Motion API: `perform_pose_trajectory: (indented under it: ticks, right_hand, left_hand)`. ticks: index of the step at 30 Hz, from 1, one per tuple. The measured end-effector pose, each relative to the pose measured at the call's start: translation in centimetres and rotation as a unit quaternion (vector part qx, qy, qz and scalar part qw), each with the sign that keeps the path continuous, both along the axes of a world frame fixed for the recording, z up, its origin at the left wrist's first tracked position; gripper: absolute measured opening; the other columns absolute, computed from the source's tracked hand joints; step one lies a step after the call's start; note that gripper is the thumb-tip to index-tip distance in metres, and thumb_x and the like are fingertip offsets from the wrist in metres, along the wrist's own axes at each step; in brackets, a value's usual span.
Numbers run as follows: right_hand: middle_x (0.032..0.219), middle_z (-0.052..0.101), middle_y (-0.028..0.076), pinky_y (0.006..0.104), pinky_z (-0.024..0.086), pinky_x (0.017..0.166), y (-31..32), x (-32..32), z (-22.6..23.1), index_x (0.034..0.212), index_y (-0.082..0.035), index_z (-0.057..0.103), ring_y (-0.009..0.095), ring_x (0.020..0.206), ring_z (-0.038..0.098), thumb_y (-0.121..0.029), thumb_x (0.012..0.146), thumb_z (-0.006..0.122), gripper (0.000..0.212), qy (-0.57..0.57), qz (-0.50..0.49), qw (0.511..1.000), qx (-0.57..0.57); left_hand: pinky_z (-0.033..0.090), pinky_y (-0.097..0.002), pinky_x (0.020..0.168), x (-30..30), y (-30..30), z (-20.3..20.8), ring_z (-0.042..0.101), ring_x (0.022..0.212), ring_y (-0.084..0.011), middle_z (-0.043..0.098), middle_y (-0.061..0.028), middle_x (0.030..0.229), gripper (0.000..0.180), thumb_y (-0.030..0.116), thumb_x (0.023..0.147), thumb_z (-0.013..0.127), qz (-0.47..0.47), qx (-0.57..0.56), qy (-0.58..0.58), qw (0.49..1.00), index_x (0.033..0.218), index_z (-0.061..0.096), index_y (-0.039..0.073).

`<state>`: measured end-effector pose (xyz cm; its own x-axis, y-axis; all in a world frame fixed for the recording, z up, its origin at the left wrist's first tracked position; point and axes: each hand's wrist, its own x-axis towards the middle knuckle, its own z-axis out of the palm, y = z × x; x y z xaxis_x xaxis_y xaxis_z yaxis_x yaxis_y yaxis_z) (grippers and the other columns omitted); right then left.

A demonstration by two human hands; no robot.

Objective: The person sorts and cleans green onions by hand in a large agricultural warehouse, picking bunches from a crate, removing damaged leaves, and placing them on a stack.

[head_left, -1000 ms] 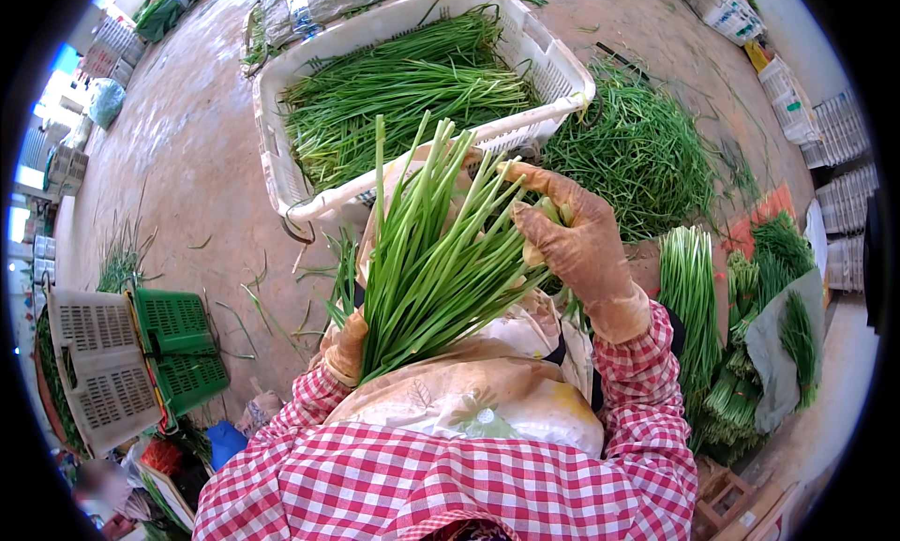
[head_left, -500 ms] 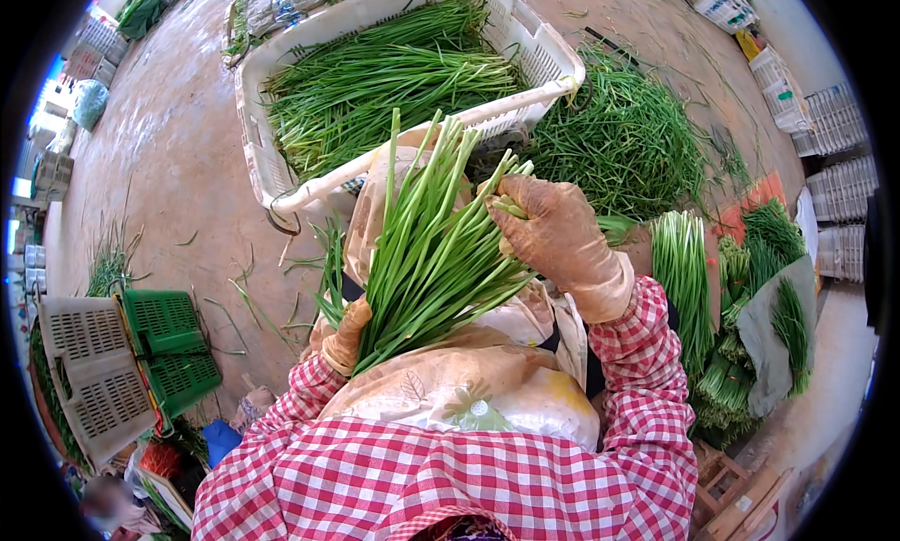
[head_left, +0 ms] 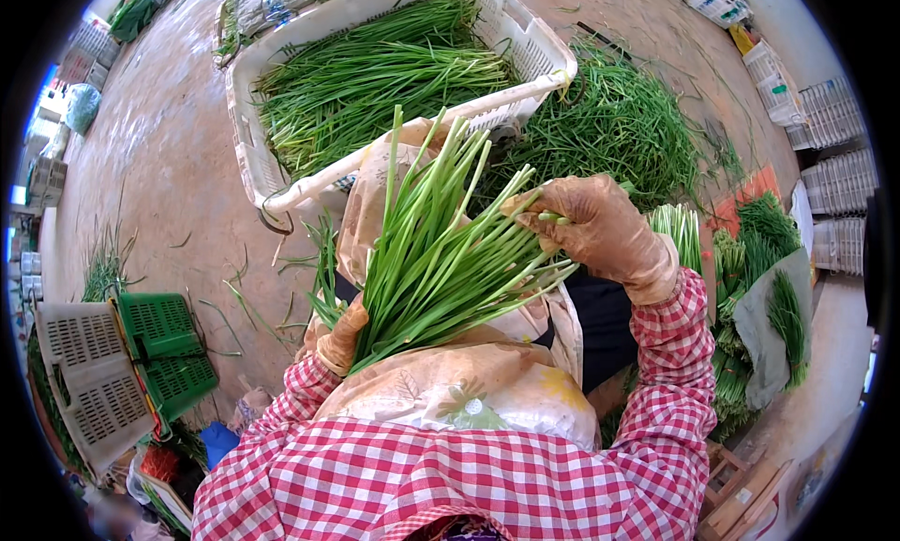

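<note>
A bunch of long garlic chives (head_left: 422, 250) stands over my lap with its pale ends up. My gloved left hand (head_left: 342, 338) is closed around its lower left side, and the bunch hides part of the fingers. On the bunch's right, my gloved right hand (head_left: 605, 232) pinches the pale ends of a few chives that lean out from the rest. Under the bunch lies a stained, flower-printed apron (head_left: 412, 391). Just ahead, a white crate (head_left: 323, 178) holds many loose chives (head_left: 375, 82).
A loose heap of green leaves (head_left: 614, 133) lies on the floor right of the crate. Tidy chive bundles (head_left: 731, 382) are stacked at my right, some beside a grey cloth (head_left: 761, 339). Grey (head_left: 94, 382) and green crates (head_left: 169, 339) stand at the left. White crates (head_left: 839, 180) line the right wall.
My right hand has moved right, away from the bunch, and the chives it pinches now spread farther out. My left hand keeps its hold in nearly the same place.
</note>
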<state>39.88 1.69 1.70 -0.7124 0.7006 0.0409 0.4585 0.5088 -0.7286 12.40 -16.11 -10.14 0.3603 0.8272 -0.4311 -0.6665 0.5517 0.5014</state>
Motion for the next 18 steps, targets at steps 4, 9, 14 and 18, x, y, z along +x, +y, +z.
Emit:
perform_pose_trajectory:
  ticks: [4, 9, 14, 18]
  right_hand:
    - [0.072, 0.067, 0.008, 0.0270, 0.053, 0.048, 1.3, 2.5, -1.3, 0.092, -0.007, 0.067, 0.015, 0.056, 0.064, -0.012, 0.082, 0.066, 0.011, 0.122, -0.124, 0.976, 0.134]
    - [0.070, 0.066, 0.006, 0.0228, 0.048, 0.042, 3.6, 5.9, 1.8, 0.088, -0.008, 0.066, 0.011, 0.053, 0.061, -0.021, 0.088, 0.061, 0.013, 0.054, -0.386, 0.888, 0.243]
    - [0.088, 0.069, 0.008, 0.0271, 0.052, 0.051, -2.6, 0.3, 1.7, 0.101, -0.007, 0.063, 0.013, 0.065, 0.065, -0.021, 0.087, 0.063, 0.020, 0.185, -0.224, 0.954, -0.081]
    - [0.092, 0.069, 0.010, 0.0278, 0.052, 0.064, -2.5, -0.3, -2.3, 0.110, -0.005, 0.058, 0.017, 0.076, 0.067, -0.020, 0.083, 0.068, 0.032, -0.014, -0.217, 0.976, 0.008]
  left_hand:
    - [0.046, -0.0348, 0.095, 0.0, 0.1, -0.3, 0.053, 0.112, -0.0217, 0.050, -0.0112, 0.127, 0.089, 0.044, 0.071, 0.075, -0.004, 0.004, -0.024, 1.000, 0.138, 0.033, 0.004]
    - [0.052, -0.0357, 0.086, -0.6, -0.2, -2.0, 0.057, 0.105, -0.0222, 0.053, -0.0121, 0.123, 0.082, 0.043, 0.075, 0.073, 0.002, 0.039, -0.050, 0.998, 0.136, 0.035, 0.003]
    - [0.051, -0.0355, 0.088, -0.2, -0.1, -2.0, 0.057, 0.106, -0.0219, 0.053, -0.0113, 0.123, 0.082, 0.042, 0.074, 0.074, 0.038, 0.040, -0.035, 0.998, 0.135, 0.036, 0.002]
    - [0.046, -0.0345, 0.095, 0.0, -0.2, -1.2, 0.054, 0.109, -0.0212, 0.052, -0.0110, 0.125, 0.082, 0.040, 0.074, 0.073, 0.040, 0.038, -0.018, 0.998, 0.136, 0.035, 0.002]
